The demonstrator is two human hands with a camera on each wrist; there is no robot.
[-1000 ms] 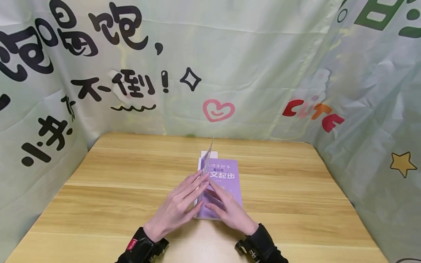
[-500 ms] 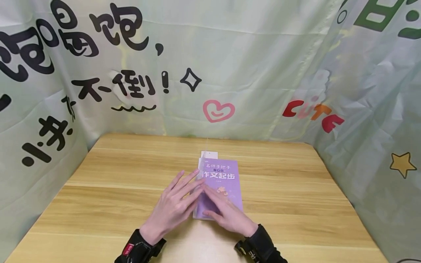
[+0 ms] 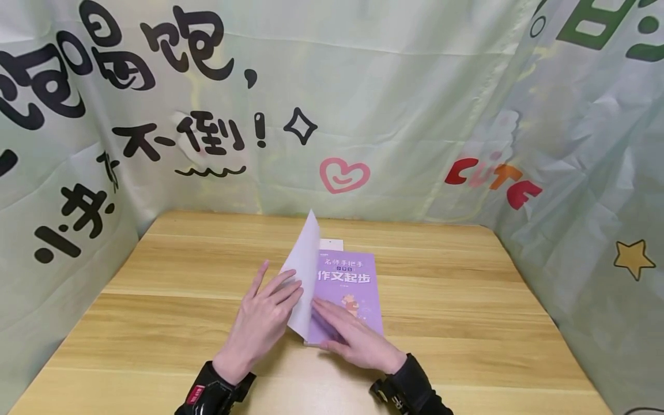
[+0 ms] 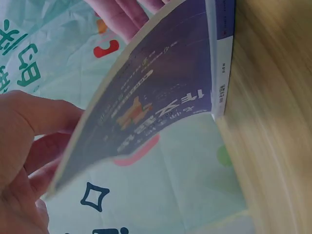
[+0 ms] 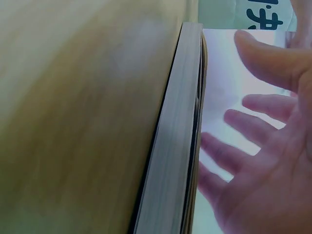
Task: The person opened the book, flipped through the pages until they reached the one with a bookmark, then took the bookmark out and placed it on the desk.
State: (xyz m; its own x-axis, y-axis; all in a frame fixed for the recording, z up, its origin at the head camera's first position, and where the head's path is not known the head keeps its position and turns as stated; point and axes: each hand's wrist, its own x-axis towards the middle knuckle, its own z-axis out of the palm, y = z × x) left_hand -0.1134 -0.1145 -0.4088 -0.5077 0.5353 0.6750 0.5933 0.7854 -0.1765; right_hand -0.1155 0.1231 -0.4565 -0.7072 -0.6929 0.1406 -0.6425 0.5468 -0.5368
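- One purple book [image 3: 359, 291] lies before you on the wooden table [image 3: 467, 311], its white-sided leaf [image 3: 307, 253] raised.
- Your left hand [image 3: 259, 323], fingers extended, touches that leaf.
- Your right hand [image 3: 359, 340], fingers loosely straight, lies over the book.

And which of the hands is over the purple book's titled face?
The right hand, over the purple book; the left hand is left of it, fingers against the raised leaf.

We see a smooth wood-grain tabletop [image 3: 467, 323], a creased cloth backdrop [image 3: 404, 86], a smooth paper-covered book [image 3: 364, 295] and its matt paper page block [image 5: 173, 136].
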